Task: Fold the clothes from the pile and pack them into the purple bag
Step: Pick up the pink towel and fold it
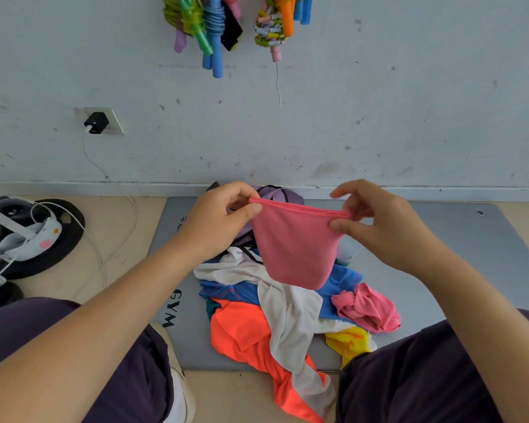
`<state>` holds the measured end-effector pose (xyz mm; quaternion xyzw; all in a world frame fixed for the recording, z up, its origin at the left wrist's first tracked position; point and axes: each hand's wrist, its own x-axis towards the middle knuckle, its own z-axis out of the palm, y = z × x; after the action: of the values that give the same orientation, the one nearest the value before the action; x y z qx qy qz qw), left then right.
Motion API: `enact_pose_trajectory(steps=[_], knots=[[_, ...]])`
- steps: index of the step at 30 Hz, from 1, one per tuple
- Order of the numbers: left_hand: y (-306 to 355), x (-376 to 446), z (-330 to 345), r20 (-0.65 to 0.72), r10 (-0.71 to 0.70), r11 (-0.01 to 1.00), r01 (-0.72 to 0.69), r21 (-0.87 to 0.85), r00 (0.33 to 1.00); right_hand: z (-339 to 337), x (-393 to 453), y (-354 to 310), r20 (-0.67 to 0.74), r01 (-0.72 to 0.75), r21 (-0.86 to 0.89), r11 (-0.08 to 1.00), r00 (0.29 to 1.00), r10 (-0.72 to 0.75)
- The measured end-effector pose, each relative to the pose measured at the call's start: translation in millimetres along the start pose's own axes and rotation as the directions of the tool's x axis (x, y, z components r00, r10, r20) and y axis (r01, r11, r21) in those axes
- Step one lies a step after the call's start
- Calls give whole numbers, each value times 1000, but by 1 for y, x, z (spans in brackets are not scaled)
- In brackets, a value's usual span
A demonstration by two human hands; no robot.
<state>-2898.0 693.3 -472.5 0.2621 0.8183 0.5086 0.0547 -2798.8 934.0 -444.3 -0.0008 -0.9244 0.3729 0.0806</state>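
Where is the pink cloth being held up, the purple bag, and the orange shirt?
pink cloth (293, 245), head view, middle of the hanging fabric.
purple bag (283, 193), head view, top edge behind the hands.
orange shirt (239, 328), head view, flat upper part.

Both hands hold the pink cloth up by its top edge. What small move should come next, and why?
Probably lower the pink cloth onto the grey mat to fold it: the left hand and right hand pinch its top corners, and it hangs unfolded above the pile.
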Motion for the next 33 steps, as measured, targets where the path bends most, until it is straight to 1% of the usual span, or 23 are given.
enact_pose_trajectory(steps=[2, 3, 5, 6, 8, 9, 10, 11, 12, 13, 14, 15, 16, 17, 18, 19, 21, 22, 24, 27, 30, 33], knots=[[-3, 0, 1, 56, -45, 998, 47, -31, 997, -1, 0, 2, 40, 9, -40, 999, 999, -7], [-4, 0, 2, 105, -85, 994, 91, -57, 991, -1, 0, 2, 52, 0, 2, 1000, 999, 0], [-2, -1, 3, 179, -151, 974, 177, -142, 972, 1, -1, 2, 89, -80, 204, 976, 994, 63], [2, -2, 3, 173, -158, 961, 191, -198, 972, 1, -1, 2, 94, -124, 301, 945, 990, 100], [16, -4, 4, 87, -136, 925, 158, -347, 987, 3, -1, 1, 69, -159, 457, 875, 987, 144], [24, -4, 3, 55, -130, 884, 141, -445, 990, 4, 0, -2, 43, -150, 534, 832, 988, 150], [29, -5, 1, 69, -119, 830, 137, -540, 990, 3, 0, -4, 18, -134, 600, 789, 988, 154], [33, -7, -1, 134, -90, 776, 154, -611, 987, 3, 0, -5, -10, -116, 645, 756, 987, 160], [36, -9, -3, 244, -57, 747, 203, -633, 968, 2, 0, -5, -41, -96, 662, 743, 986, 164], [38, -12, -3, 370, -42, 749, 274, -603, 928, 2, 0, -6, -71, -79, 663, 745, 983, 168], [37, -15, -2, 461, -57, 771, 332, -543, 886, 2, 0, -5, -94, -69, 662, 747, 980, 173], [35, -17, 1, 493, -95, 796, 363, -484, 865, 4, 0, -5, -102, -68, 673, 737, 978, 184], [33, -17, 4, 470, -140, 808, 375, -455, 871, 6, 0, -5, -86, -78, 701, 709, 977, 193], [31, -16, 6, 414, -182, 802, 378, -462, 892, 9, 0, -6, -43, -100, 743, 661, 980, 196], [28, -15, 7, 353, -209, 786, 371, -494, 912, 11, 1, -5, 23, -136, 777, 615, 982, 188], [27, -13, 7, 306, -222, 767, 359, -532, 926, 13, 0, -4, 96, -178, 783, 596, 981, 167], [24, -9, 2, 267, -216, 746, 336, -576, 939, 15, -2, -3, 203, -228, 721, 654, 972, 115], [23, -8, -1, 264, -209, 748, 328, -578, 942, 16, -2, -3, 223, -235, 688, 687, 969, 109], [22, -7, -3, 257, -207, 787, 316, -530, 944, 15, -2, -1, 201, -230, 693, 683, 972, 123], [23, -6, -5, 197, -240, 860, 303, -411, 950, 13, -1, -1, 153, -196, 763, 616, 981, 123], [25, -5, -5, 148, -271, 872, 308, -380, 951, 12, -2, -6, 131, -179, 784, 595, 984, 123], [25, -6, -2, 104, -297, 867, 313, -387, 949, 14, -2, -8, 61, -158, 764, 625, 983, 174]])
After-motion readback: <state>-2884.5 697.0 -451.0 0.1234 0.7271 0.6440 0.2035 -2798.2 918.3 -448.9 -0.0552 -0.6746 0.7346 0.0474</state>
